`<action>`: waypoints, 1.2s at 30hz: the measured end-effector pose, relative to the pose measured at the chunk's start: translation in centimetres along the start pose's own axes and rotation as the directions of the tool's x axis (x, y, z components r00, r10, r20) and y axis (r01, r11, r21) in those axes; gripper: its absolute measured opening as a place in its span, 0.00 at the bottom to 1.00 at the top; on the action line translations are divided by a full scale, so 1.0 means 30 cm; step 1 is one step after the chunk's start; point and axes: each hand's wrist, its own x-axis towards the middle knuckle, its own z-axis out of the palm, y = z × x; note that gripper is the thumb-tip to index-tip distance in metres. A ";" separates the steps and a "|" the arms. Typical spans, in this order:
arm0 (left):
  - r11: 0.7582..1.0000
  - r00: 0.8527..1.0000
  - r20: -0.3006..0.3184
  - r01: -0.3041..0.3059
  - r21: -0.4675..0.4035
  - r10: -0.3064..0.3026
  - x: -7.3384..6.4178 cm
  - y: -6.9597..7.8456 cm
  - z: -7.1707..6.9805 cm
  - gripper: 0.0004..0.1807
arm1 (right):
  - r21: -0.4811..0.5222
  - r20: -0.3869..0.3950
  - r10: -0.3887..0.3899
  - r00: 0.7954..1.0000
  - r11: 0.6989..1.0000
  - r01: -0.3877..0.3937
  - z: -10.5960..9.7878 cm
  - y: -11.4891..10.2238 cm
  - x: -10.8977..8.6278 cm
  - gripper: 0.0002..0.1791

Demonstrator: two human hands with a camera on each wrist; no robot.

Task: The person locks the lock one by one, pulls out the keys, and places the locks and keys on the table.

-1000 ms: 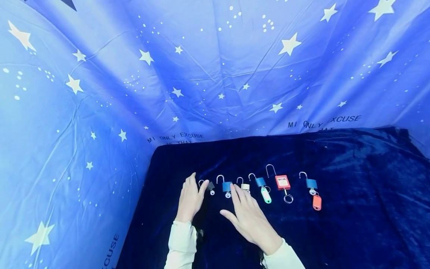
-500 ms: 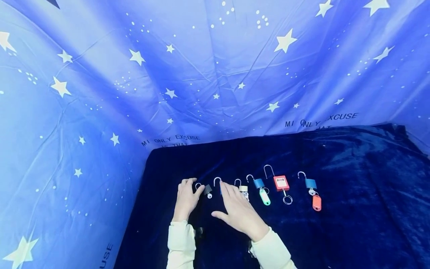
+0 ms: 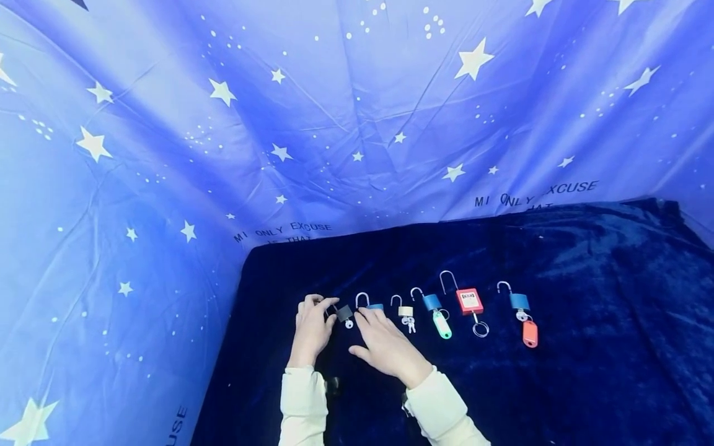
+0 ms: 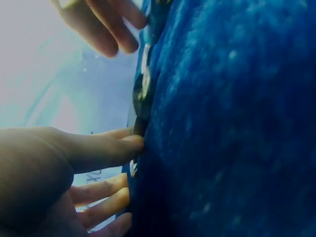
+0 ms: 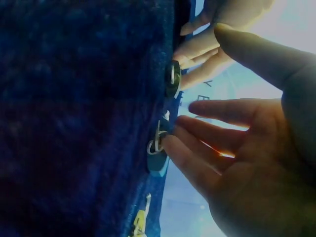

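My left hand (image 3: 310, 328) pinches the shackle side of a small black padlock (image 3: 344, 313) between thumb and index finger. A key sits in that padlock's lower end, and its shackle is partly hidden by the fingers. Beside it, my right hand (image 3: 390, 348) reaches over a blue padlock (image 3: 376, 306), fingers extended and covering most of its body. In the right wrist view the fingertips are at the blue padlock (image 5: 158, 165), which has a key and ring on it; whether they press it I cannot tell. Its raised shackle shows above the fingers.
Rightward along the row lie a brass-coloured padlock (image 3: 405, 311) with keys, a blue padlock with a green tag (image 3: 442, 324), a red padlock (image 3: 470, 301), and another blue padlock (image 3: 520, 301) with an orange tag. Dark blue velvet (image 3: 586, 384) covers the surface; a starry curtain (image 3: 334, 124) stands behind.
My right hand has moved left, uncovering the brass-coloured padlock and its keys and coming over the blue one. The left index finger has come in toward the black padlock's shackle.
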 end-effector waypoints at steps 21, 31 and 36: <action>0.963 0.976 -0.060 -0.193 0.186 0.207 -0.014 0.008 0.014 0.09 | -0.166 -0.140 -0.097 0.985 0.983 0.074 0.050 0.020 0.011 0.26; 0.964 0.965 -0.109 -0.223 0.144 0.240 -0.004 0.024 -0.044 0.09 | -0.106 -0.120 -0.059 0.991 0.993 0.046 0.034 0.027 0.023 0.29; 0.958 0.959 -0.089 -0.258 0.128 0.270 -0.008 0.049 -0.088 0.08 | -0.017 -0.135 -0.041 0.990 0.999 0.039 0.025 0.034 0.027 0.27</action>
